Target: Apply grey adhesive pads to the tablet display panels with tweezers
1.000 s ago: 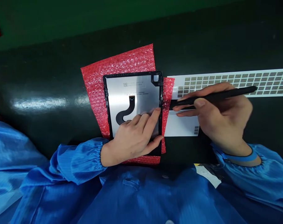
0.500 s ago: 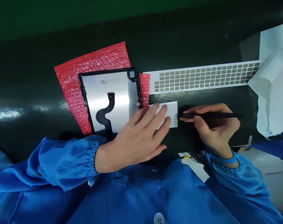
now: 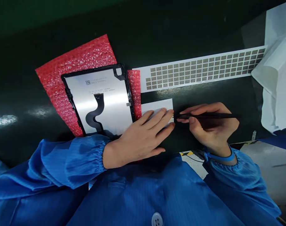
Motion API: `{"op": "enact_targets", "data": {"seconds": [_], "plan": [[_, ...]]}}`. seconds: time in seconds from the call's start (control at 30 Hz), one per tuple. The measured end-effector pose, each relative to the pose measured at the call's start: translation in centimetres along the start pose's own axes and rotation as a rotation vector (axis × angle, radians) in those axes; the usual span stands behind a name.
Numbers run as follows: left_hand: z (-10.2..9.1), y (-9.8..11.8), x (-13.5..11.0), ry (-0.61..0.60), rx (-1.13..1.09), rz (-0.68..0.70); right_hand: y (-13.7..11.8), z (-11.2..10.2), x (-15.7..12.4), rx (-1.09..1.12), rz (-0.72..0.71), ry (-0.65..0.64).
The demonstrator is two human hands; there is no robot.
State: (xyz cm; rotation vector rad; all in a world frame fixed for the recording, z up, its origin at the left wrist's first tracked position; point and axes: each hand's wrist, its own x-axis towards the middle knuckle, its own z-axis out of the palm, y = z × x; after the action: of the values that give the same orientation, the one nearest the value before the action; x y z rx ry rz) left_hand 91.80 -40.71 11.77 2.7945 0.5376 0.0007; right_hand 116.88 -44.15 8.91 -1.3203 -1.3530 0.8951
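My left hand [image 3: 143, 135] lies flat, fingers spread, on a small white card [image 3: 157, 106], just right of a tablet display panel [image 3: 102, 103] in a black frame. A black S-shaped flex cable [image 3: 95, 113] lies on the panel's silver back. My right hand [image 3: 211, 128] pinches slim black tweezers [image 3: 204, 115], whose tips point left at the card's right edge. Those tips almost meet my left fingertips. The left hand hides the card's lower part.
Red bubble wrap [image 3: 74, 69] lies under the panel on the dark bench [image 3: 180, 31]. Above the card runs a white strip with several rows of small metallic pads [image 3: 199, 70]. White plastic sheeting [image 3: 277, 75] bunches at the right edge, past the strip's end.
My left hand has moved off the panel and onto the white card. My right hand with the tweezers has shifted left toward the card, and the view has swung, moving everything left.
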Motion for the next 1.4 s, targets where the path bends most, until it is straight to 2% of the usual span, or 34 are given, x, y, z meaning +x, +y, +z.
{"op": "enact_targets", "data": {"seconds": [0.87, 1.1, 1.4], "plan": [[-0.27, 0.03, 0.34, -0.014, 0.017, -0.013, -0.37, 0.12, 0.37, 0.026, 0.078, 0.028], [-0.22, 0.12, 0.22, -0.009, 0.029, -0.015, -0.35, 0.08, 0.64, 0.024, 0.027, -0.002], [0.18, -0.24, 0.49, 0.028, -0.045, 0.005, 0.00, -0.53, 0.67, 0.103, 0.099, -0.012]]}}
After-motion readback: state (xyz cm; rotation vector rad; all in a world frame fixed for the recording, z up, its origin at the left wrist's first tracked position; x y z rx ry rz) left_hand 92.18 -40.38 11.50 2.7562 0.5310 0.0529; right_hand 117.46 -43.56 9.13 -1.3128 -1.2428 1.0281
